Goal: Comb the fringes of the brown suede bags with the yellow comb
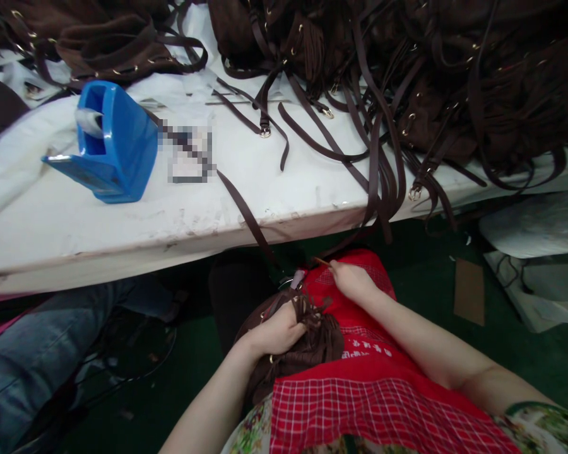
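On my lap lies a dark brown suede bag (260, 366) with fringe (324, 337) and small gold eyelets. My left hand (279, 328) is closed around the fringe at its upper part. Just beyond the bag, over the red apron, my right hand (353, 280) pinches a thin, orange-brown, stick-like piece (322, 261); its kind is too small to tell. A pale tag-like piece (297, 279) sits by the bag's top, near a metal ring. A long brown strap (246, 214) hangs over the table edge toward the bag.
The white table (146, 233) runs across in front of me. A blue tape dispenser (139, 145) stands on its left. Several brown bags (430, 120) with dangling straps and buckles crowd the back and right. Another person's jeans-clad leg (42, 359) is at left.
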Demonstrator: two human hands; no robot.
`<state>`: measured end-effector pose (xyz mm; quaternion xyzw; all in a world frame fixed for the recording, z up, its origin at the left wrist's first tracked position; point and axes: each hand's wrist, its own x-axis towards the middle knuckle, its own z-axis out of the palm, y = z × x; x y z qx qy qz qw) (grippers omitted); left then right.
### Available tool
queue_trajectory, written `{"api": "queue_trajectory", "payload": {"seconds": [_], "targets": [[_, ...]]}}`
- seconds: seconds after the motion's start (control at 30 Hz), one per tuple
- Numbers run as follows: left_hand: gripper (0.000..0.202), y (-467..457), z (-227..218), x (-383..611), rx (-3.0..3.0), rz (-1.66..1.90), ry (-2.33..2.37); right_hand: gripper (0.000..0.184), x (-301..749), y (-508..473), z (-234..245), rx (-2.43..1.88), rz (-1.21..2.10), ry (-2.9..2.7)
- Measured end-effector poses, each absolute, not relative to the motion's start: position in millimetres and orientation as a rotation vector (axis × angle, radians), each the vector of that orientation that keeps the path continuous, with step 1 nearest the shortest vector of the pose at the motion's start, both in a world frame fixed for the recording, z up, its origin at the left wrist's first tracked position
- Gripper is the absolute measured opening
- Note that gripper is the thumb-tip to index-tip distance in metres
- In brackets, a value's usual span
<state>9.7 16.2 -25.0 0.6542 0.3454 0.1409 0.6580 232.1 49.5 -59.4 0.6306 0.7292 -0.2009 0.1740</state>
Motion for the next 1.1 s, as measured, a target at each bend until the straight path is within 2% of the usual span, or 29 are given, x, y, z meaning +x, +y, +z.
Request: {"api": "queue_trajectory", "payload": {"seconds": [0.17,0.27,0.33,0.43,0.63,0.73,1.1], "targets": [[0.036,10,-38,2,1.266,0.423,0.933,0.030,260,56,-53,1.950,-0.883,2.184],[0.037,8,-49,3,1.063,0.491,0.996,0.029,250,41,-27,1.854,-1.218,2.472],[0.039,7,-52,4,0.975,0.506,0.991,0.028,236,28,-14,1.709,-1.307,2.611],[0.035,7,-53,6,0.955,0.484,0.981,0.027,217,14,-10,1.499,-1.183,2.697],[0.031,10,-44,6,1.081,0.431,1.005,0.024,204,14,-18,1.402,-0.788,2.620],[0.030,10,-38,6,1.186,0.397,0.965,0.021,204,19,-20,1.319,-0.696,2.571],[0.031,13,-30,6,1.383,0.340,0.915,0.030,226,40,-32,1.772,-0.571,2.281]]}}
